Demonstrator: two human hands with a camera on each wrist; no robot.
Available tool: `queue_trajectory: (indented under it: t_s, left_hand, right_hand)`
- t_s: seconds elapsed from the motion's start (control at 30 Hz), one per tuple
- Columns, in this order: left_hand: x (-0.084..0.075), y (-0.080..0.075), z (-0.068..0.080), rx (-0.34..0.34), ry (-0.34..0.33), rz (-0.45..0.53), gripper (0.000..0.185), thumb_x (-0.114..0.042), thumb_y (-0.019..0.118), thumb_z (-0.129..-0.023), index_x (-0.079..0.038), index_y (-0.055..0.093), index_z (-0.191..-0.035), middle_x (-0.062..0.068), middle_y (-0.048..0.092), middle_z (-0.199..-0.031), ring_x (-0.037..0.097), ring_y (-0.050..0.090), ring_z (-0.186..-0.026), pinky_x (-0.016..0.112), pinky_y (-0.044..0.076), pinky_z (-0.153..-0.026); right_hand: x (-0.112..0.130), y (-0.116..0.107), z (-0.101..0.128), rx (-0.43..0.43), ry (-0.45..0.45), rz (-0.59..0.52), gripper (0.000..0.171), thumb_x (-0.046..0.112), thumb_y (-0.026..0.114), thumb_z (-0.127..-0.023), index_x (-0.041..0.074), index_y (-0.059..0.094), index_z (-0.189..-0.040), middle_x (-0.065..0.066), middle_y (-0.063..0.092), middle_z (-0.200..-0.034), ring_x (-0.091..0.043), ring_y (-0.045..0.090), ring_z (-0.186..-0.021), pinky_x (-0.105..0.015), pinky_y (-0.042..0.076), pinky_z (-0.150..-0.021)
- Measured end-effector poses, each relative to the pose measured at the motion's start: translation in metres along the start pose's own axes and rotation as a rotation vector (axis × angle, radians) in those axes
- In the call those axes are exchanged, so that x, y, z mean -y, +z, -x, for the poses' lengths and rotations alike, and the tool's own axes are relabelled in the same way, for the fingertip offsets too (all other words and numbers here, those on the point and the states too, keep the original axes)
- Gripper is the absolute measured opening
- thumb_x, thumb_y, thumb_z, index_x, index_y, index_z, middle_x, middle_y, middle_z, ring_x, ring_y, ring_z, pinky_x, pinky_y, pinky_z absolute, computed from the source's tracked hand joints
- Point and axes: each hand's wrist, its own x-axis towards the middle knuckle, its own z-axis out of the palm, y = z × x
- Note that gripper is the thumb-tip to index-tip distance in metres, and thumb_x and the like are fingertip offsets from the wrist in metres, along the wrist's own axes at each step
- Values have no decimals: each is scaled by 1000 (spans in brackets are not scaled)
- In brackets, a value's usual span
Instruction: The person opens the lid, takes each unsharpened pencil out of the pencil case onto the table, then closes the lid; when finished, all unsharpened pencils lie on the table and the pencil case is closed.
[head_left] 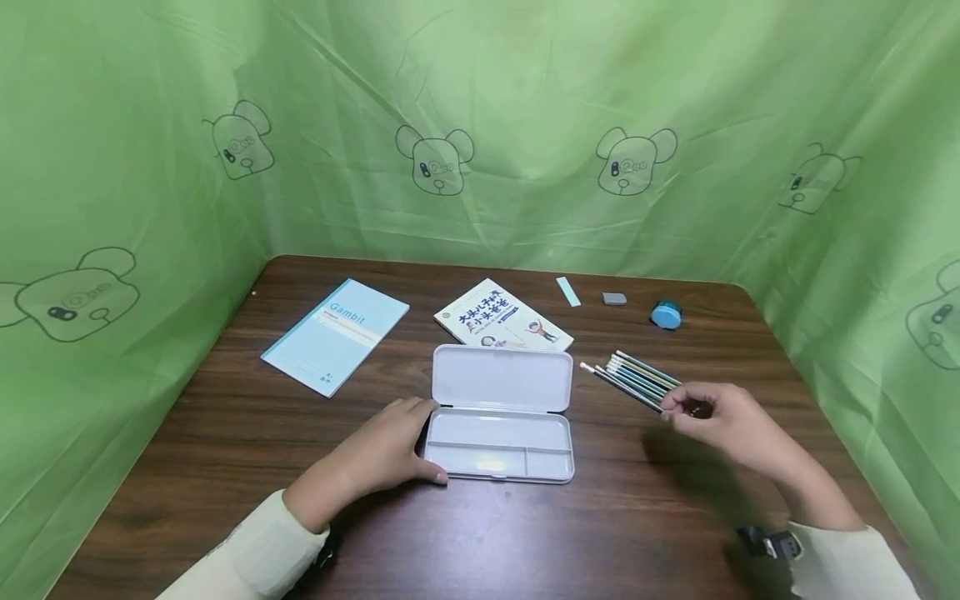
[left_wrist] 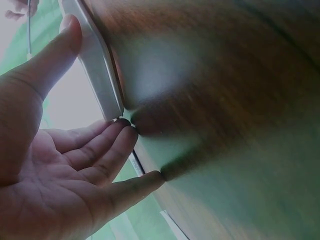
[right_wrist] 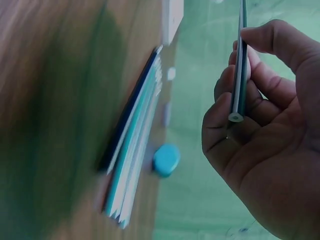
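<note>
An open pencil case (head_left: 501, 379) stands in the middle of the table, its pale lid tipped up at the back and its compartments bare. My left hand (head_left: 384, 448) holds the case's left end, thumb at the front corner and fingers towards the back corner. In the left wrist view the thumb lies against the case's side (left_wrist: 95, 65). My right hand (head_left: 716, 417) pinches a dark pencil (right_wrist: 240, 80) between thumb and fingers. Several other pencils (head_left: 639, 373), teal, dark and light, lie in a bundle on the table just beyond that hand.
Behind the case lies a white picture book (head_left: 502, 317). A light blue notebook (head_left: 337, 333) is at the left. Along the back right are a light blue strip (head_left: 567, 292), a grey-blue eraser (head_left: 614, 298) and a round blue object (head_left: 666, 315). Green cloth (head_left: 525, 75) encloses the table.
</note>
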Motion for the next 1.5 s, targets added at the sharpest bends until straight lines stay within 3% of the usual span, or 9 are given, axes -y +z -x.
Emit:
queue_trajectory:
  t_s: [0.3,0.57,1.1,1.37,1.5]
  left_hand:
    - [1,0,2,-3,-13,6,104,-46,105,-73,5,60,-152,22,69,-148,39,63,-141,56,53,-121]
    - [1,-1,2,6,-13,18,106,-47,105,-74,6,59,-153,22,67,-151,40,61,-144,56,51,-123]
    - [1,-1,3,-4,3,17,104,-45,105,-74,5,59,-153,22,67,-150,39,62,-143,55,51,-123]
    - [-1,-1,3,3,-5,11,104,-45,105,-75,5,59,-153,21,67,-151,39,61,-145,55,50,-124]
    - [-1,-1,3,3,-3,8,104,-45,105,-75,5,59,-153,21,67,-151,39,61,-145,55,50,-124]
  right_hand:
    - [-34,6,-8,48,123,95,6,15,78,-102,18,78,-97,4,72,-93,-3,58,-85,-22,49,-72]
    - [-44,16,-13,53,101,155,9,12,80,-97,18,77,-91,8,71,-87,0,57,-80,-22,49,-73]
    - [-44,24,-17,63,92,281,10,9,81,-99,14,75,-92,7,70,-85,-8,57,-79,-26,48,-66]
    - [-41,25,-16,55,90,273,9,11,82,-99,14,76,-92,7,69,-85,-7,56,-78,-26,47,-67]
    - [-30,26,-21,32,90,233,8,20,81,-103,18,79,-95,8,70,-86,-9,58,-82,-28,48,-72]
